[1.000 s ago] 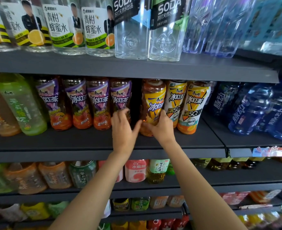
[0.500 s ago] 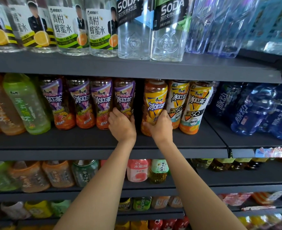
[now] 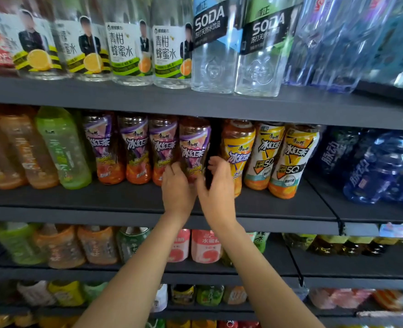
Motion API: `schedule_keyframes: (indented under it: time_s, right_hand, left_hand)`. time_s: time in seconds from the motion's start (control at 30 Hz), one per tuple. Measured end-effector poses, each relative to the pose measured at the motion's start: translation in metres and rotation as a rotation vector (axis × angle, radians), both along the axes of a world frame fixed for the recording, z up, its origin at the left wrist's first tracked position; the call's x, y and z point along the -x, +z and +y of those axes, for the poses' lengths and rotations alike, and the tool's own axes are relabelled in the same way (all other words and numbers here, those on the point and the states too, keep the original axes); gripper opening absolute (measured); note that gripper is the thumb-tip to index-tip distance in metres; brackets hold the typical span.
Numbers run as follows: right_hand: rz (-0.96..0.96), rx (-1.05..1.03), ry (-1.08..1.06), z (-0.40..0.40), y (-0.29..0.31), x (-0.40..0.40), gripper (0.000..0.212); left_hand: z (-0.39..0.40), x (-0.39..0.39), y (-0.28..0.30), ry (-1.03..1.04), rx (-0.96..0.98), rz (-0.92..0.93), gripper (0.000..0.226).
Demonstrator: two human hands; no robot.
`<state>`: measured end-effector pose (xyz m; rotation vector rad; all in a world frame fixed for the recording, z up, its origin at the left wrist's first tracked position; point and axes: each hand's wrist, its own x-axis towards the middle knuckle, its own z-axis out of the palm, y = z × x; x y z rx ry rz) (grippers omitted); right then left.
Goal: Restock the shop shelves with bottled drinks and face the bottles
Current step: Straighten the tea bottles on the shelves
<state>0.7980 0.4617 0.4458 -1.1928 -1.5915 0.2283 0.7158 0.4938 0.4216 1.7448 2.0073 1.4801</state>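
Left hand (image 3: 177,189): arm raised and extended forward, back of hand to camera, fingers curled in a closed grip | Right hand (image 3: 217,185): arm raised alongside, fingers bent forward, thumb touching the left hand, grip state unclear.

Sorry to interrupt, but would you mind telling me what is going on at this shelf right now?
A person is facing bottles on the middle shelf. Both hands are around the lower part of the rightmost purple-labelled iced tea bottle: the left hand on its left side, the right hand on its right, in the gap beside the yellow-labelled iced tea bottles. The bottle stands upright in its row, label forward. The shelves above and below look stocked.
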Motion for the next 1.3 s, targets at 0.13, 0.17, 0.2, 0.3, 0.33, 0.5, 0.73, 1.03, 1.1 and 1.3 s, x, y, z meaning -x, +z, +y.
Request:
schedule_keyframes:
  time_s: [0.13,0.17,0.2,0.3,0.33,0.5,0.73,1.03,1.1,1.3]
  right_hand:
    - [0.017,0.279,0.061,0.030,-0.009,0.025,0.068]
    - [0.045,0.330,0.052,0.037,-0.010,0.028,0.072]
    - [0.068,0.366,0.035,0.041,-0.011,0.029,0.071]
    - [0.077,0.405,-0.004,0.048,-0.015,0.033,0.065]
    - [0.065,0.403,-0.010,0.049,-0.017,0.034,0.065]
    - [0.033,0.389,-0.032,0.052,-0.020,0.036,0.063]
    - [0.065,0.401,-0.024,0.049,-0.018,0.037,0.059]
    - [0.092,0.466,-0.064,0.046,-0.017,0.041,0.072]
    - [0.093,0.305,-0.139,0.034,-0.017,0.046,0.072]
    - [-0.008,-0.009,-0.120,0.007,-0.017,0.074,0.045]
  left_hand:
    - [-0.006,0.032,-0.005,0.005,-0.110,0.048,0.051]
    - [-0.006,0.040,-0.008,0.038,-0.102,0.032,0.057]
    - [-0.006,0.046,-0.010,0.067,-0.085,0.012,0.062]
    - [0.002,0.052,-0.010,0.068,-0.030,-0.036,0.070]
    - [0.006,0.051,-0.009,0.067,-0.007,-0.038,0.072]
    - [0.021,0.042,0.000,0.227,0.059,-0.042,0.064]
    - [0.014,0.054,-0.004,0.138,0.033,-0.067,0.063]
    - [-0.005,0.061,-0.004,0.065,0.003,-0.030,0.069]
    - [-0.010,0.068,-0.005,0.042,-0.097,-0.076,0.062]
    - [0.004,0.103,-0.009,0.185,-0.074,-0.219,0.061]
